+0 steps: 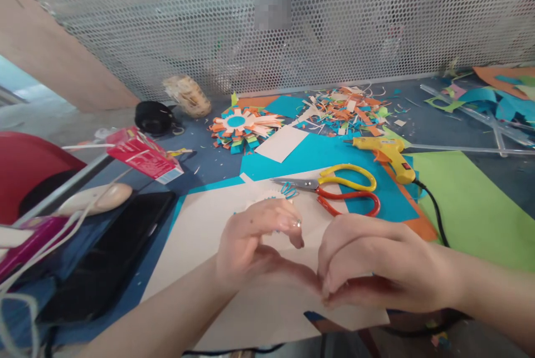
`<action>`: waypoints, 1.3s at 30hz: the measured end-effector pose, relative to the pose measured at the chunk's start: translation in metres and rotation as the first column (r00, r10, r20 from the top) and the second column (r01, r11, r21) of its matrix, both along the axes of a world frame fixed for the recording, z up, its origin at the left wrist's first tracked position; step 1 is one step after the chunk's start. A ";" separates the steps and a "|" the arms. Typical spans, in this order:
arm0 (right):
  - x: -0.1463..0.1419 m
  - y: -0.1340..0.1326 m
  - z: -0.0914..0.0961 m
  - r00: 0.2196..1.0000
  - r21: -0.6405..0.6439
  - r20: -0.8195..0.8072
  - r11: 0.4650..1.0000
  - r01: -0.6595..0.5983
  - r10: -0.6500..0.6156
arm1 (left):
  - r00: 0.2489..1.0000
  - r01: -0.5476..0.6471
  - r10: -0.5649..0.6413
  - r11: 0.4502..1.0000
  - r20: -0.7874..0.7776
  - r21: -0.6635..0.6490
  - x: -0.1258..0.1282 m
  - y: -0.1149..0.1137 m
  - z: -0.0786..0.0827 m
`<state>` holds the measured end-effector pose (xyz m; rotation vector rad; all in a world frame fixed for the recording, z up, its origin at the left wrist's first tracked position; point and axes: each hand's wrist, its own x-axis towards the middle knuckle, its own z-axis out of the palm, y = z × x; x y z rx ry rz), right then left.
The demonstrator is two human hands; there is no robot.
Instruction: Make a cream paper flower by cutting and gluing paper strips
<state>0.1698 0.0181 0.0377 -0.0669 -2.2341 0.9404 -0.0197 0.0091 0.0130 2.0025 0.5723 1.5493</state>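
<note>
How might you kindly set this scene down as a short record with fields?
Left hand: fingers curled above the large pale paper sheet; any hold unclear
Right hand: fingers bent, tips at or near the left thumb; any hold unclear
Cutting: metal scissors with one yellow and one red handle, beyond the hands
Gluing: yellow glue gun with black cable, right of the scissors
Decoration: layered fringed paper flower with round blue centre
Scraps: heap of multicoloured paper shreds, right of the flower

Bare forearms [167, 308]; left hand [253, 230] has 1 glittery nail [297, 223].
</note>
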 end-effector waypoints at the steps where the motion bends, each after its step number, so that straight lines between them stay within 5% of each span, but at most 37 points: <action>1: 0.000 0.000 0.000 1.000 0.005 -0.002 1.000 -0.003 0.003 | 1.000 -0.005 0.005 1.000 -0.013 0.000 0.000 0.000 0.000; 11: 0.001 0.000 0.001 1.000 0.037 -0.020 0.999 -0.005 0.006 | 0.998 0.045 -0.047 0.998 -0.041 -0.049 0.000 -0.003 0.003; 23: 0.002 0.001 0.005 0.996 0.003 0.030 0.996 -0.090 0.090 | 0.999 -0.021 0.025 0.991 -0.027 0.130 0.004 0.001 -0.002; 39: 0.002 0.000 0.004 0.994 0.045 0.081 0.996 -0.082 0.079 | 0.996 -0.008 0.011 1.000 -0.094 0.030 -0.001 -0.004 -0.004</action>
